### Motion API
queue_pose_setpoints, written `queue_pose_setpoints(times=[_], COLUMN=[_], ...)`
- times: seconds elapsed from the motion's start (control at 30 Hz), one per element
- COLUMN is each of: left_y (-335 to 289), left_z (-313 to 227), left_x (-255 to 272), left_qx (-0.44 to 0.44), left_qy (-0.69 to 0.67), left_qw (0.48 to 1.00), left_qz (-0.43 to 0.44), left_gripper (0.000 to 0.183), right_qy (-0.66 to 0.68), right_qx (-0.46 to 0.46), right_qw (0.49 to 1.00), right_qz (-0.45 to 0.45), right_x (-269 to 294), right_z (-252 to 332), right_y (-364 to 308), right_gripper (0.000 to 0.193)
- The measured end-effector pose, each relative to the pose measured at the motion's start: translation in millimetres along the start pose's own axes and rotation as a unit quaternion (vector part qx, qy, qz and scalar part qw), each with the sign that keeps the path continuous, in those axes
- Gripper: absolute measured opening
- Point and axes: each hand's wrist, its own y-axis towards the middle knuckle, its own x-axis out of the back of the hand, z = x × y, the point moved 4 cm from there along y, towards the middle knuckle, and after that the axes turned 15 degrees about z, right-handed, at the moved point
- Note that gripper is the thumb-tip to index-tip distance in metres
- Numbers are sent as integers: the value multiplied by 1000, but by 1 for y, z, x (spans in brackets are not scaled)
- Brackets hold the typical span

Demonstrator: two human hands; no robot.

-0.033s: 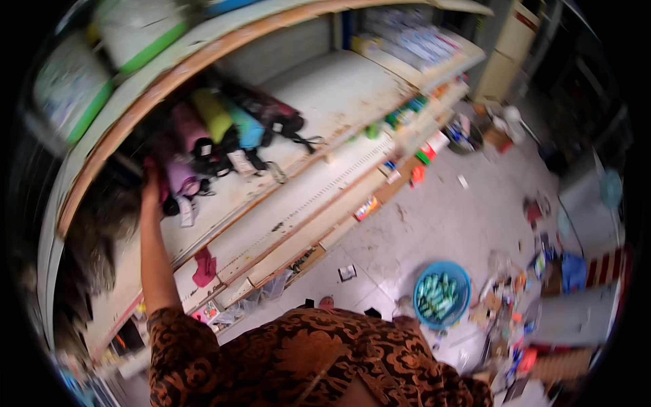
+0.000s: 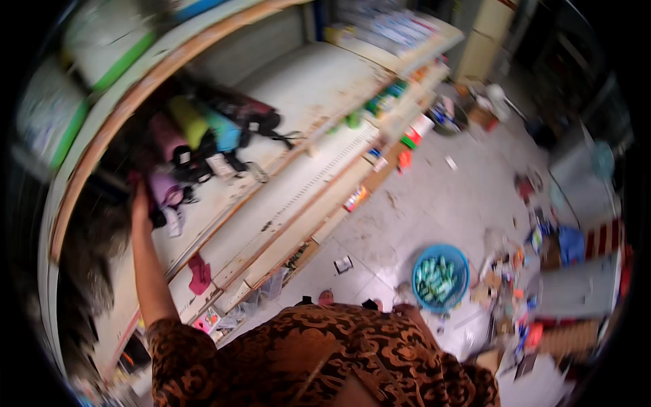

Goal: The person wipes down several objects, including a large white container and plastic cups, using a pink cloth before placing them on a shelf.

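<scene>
On the upper shelf board (image 2: 285,85) lies a row of rolled items that look like folded umbrellas, with black ends, straps and paper tags. A purple one (image 2: 163,188), a pink one (image 2: 166,138), a yellow-green one (image 2: 188,122) and a turquoise one (image 2: 222,130) lie side by side. My left hand (image 2: 140,199) reaches to the left end of this row, against a dark reddish item beside the purple umbrella; its fingers are blurred and partly hidden. Low by my body, my right hand (image 2: 409,312) shows only in part, near a blue basket (image 2: 468,275) of green-and-white packs.
White tubs with green bands (image 2: 122,64) stand on the board above. A pink cloth (image 2: 199,274) hangs at the lower shelf. Clear-wrapped packs (image 2: 400,30) sit at the far end. Scattered litter (image 2: 502,292) and a grey cabinet (image 2: 576,285) are on the right.
The whole view has shifted, so the shelves and basket appear slightly farther left and higher. My left hand stays at the end of the umbrella row. More of my right hand shows.
</scene>
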Motion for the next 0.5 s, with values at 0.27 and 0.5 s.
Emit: queue_pose_setpoints(times=[0.27, 0.5], left_y=[51, -158], left_z=[48, -211], left_x=[6, -141], left_qx=[-62, -269], left_qy=[-32, -60], left_qw=[996, 954], left_qz=[47, 122], left_gripper=[72, 35], right_qy=[114, 95], right_qx=[-15, -17], right_qw=[987, 983], right_qz=[-116, -156], right_x=[-6, -51], right_z=[-74, -147], right_y=[-12, -32], right_gripper=[24, 24])
